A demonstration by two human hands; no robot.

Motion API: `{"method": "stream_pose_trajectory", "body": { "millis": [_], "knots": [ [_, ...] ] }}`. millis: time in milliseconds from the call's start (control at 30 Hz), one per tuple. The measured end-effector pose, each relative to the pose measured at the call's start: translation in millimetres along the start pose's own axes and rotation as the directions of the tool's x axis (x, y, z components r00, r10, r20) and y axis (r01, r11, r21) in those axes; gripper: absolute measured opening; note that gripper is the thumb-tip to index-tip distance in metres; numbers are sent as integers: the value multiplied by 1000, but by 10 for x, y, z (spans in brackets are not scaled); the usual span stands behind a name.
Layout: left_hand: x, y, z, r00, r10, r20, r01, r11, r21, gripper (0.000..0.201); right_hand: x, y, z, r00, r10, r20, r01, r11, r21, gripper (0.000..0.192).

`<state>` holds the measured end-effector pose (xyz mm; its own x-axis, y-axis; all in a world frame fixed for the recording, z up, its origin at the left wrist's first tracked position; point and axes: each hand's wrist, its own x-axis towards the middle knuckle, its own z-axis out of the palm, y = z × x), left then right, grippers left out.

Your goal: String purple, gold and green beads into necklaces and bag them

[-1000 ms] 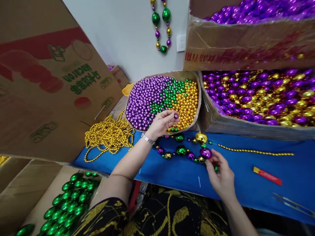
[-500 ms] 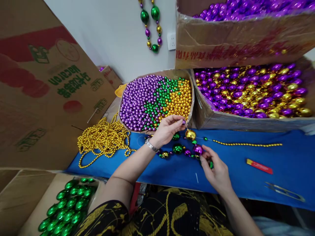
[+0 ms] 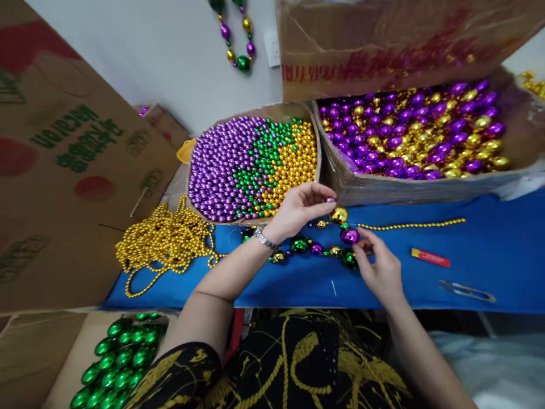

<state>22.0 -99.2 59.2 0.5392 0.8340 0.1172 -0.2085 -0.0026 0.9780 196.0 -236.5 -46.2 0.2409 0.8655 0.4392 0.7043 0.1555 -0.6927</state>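
Observation:
My left hand (image 3: 304, 209) is closed in a pinch on a small purple bead (image 3: 331, 200), just above a big gold bead (image 3: 339, 215). Thumb and fingers of my right hand (image 3: 381, 270) hold the big purple bead (image 3: 349, 236) hanging below the gold one. A small green bead (image 3: 344, 225) sits between these two. The rest of the bead strand, with a large green bead (image 3: 299, 244) and smaller gold and purple ones, lies on the blue cloth (image 3: 276, 289) and passes partly behind my left hand.
Behind my hands stand a box of small purple, green and gold beads (image 3: 225, 165) and a box of larger beads (image 3: 395, 142). A gold bead chain pile (image 3: 166, 238) lies left. Right are a red-yellow stick (image 3: 430, 257) and thread snips (image 3: 468, 291). A finished-looking necklace (image 3: 243, 62) hangs behind.
The view has swung right. Both hands have shifted right over the cloth with the strand, and the small purple bead is closer to the big gold bead.

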Motion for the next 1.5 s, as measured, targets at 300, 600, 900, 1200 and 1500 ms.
{"method": "stream_pose_trajectory", "body": {
  "millis": [300, 600, 900, 1200, 1500],
  "knots": [
    [192, -444, 538, 971, 54, 233, -74, 994, 76, 19, -205, 652, 52, 969, 245, -23, -235, 951, 201, 42],
    [382, -289, 686, 944, 224, 243, -285, 923, 259, 24, -334, 599, 288, 976, 127, 179, -127, 992, -14, 22],
    [256, -418, 648, 950, 118, 288, -191, 952, 240, 26, 116, 190, -285, 994, 106, -36, -102, 990, 97, 31],
    [349, -363, 607, 957, 275, 93, -287, 943, 169, 22, 84, 293, -50, 985, 96, 145, -105, 993, 59, 20],
    [305, -488, 699, 953, 286, 100, -301, 935, 186, 29, 152, 175, -218, 958, 258, 128, -287, 901, 325, 31]
  ]
}}
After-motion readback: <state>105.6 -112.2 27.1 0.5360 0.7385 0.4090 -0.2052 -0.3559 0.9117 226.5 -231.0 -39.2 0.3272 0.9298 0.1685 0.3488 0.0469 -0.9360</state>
